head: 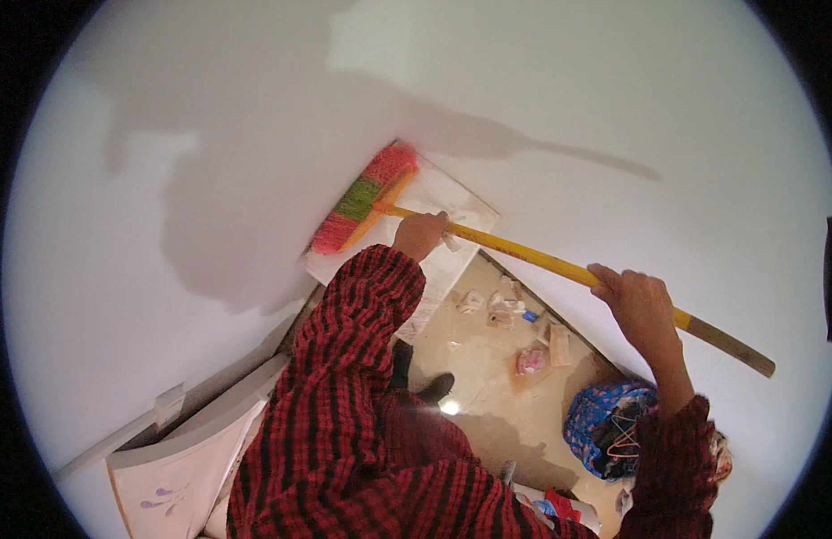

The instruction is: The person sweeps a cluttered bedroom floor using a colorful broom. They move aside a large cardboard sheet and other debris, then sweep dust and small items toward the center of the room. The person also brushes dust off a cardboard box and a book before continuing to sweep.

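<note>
A broom with pink and green bristles point(360, 197) and an orange head reaches into the room corner, above a white flat-topped surface point(456, 195) with dark smudges. Its yellow handle point(523, 254) runs down to the right and ends in a worn, brownish tip. Near the broom head, my left hand point(421, 236) is closed around the handle. Farther back, my right hand point(635, 300) grips it towards the tip end. Whether the bristles touch the wall or only the white surface, I cannot tell.
Crumpled wrappers point(502, 310) and a small pink packet point(530, 362) litter the shiny tiled floor point(469, 377) by the right wall. A blue patterned bag point(584, 424) holds dark items and clothes hangers point(623, 441). At left stands a curved pale panel point(180, 478) with purple decoration.
</note>
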The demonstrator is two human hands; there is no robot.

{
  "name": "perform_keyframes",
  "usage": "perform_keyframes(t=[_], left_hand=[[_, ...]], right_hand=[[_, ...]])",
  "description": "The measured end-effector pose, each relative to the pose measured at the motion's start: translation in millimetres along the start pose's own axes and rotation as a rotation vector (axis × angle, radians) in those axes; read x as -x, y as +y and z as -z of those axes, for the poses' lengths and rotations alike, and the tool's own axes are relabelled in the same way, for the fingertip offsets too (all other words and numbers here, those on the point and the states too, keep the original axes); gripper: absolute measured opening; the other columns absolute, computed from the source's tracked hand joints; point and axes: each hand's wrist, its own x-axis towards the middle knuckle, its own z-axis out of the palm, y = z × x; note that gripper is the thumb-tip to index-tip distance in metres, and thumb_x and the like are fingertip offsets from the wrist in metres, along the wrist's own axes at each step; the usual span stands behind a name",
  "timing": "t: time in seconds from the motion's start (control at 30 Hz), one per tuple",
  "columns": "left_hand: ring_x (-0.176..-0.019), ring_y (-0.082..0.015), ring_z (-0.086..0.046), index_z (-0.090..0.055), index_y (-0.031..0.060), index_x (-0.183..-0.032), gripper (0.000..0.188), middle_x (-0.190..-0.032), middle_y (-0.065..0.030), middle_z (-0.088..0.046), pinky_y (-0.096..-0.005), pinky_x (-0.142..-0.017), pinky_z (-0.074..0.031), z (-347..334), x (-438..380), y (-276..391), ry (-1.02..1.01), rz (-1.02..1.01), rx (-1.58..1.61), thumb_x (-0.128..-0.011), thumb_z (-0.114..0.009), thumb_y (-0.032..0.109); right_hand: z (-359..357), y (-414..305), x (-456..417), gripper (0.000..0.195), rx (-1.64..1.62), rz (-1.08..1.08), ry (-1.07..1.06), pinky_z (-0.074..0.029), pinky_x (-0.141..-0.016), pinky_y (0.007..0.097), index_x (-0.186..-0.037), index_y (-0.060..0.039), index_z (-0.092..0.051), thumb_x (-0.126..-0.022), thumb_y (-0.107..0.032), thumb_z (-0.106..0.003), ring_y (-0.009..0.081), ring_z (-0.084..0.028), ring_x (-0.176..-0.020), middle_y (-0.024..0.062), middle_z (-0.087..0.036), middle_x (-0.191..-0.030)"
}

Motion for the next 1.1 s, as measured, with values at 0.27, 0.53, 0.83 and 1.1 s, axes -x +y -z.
perform_keyframes(t=[0.27, 0.53, 0.83, 1.1], left_hand=[[-0.058, -0.0298, -0.061, -0.055, 0.0064, -0.084, 0.02, -0.063, -0.0113, -0.059, -0.0437, -0.05, -0.047, 21.9, -47.5, 33.3, -0.047, -0.149, -0.114, -0.088, -0.047, 0.024], [-0.064, -0.0315, -0.061, -0.056, 0.007, -0.089, 0.02, -0.069, -0.0134, -0.06, -0.0448, -0.054, -0.047, -56.9, 4.5, 92.4, 0.038, -0.194, 0.285, -0.089, -0.046, 0.025], [-0.066, -0.0325, -0.064, -0.059, 0.0028, -0.087, 0.024, -0.073, -0.0164, -0.063, -0.0448, -0.056, -0.049, 4.9, 64.7, 181.2, -0.27, -0.104, 0.415, -0.09, -0.042, 0.02], [-0.069, -0.0306, -0.063, -0.054, 0.0049, -0.09, 0.016, -0.073, -0.0142, -0.063, -0.0423, -0.057, -0.049, -69.7, 88.2, 69.0, -0.027, -0.083, 0.211, -0.087, -0.047, 0.018]], right_hand=[[54.3, 37.0, 22.4, 0.03, -0.009, -0.036, -0.012, -0.049, -0.061, 0.0441, -0.112, -0.0142, -0.058, -0.086, -0.029, -0.053, 0.0308, -0.063, -0.064, 0.0142, -0.062, -0.067], [11.0, 28.6, 77.4, 0.024, -0.1, -0.035, -0.151, -0.049, -0.06, 0.0461, -0.097, -0.0085, -0.06, -0.085, -0.028, -0.052, 0.0328, -0.063, -0.068, 0.0147, -0.062, -0.068], [77.0, 6.8, 201.8, 0.026, -0.046, -0.327, -0.182, -0.046, -0.051, 0.0403, -0.104, -0.0166, -0.06, -0.081, -0.028, -0.061, 0.0277, -0.061, -0.058, 0.0088, -0.059, -0.062], [-102.3, -38.5, 167.1, 0.03, -0.406, -0.179, -0.019, -0.047, -0.06, 0.0471, -0.107, -0.0069, -0.056, -0.087, -0.029, -0.053, 0.038, -0.06, -0.066, 0.0181, -0.061, -0.07]])
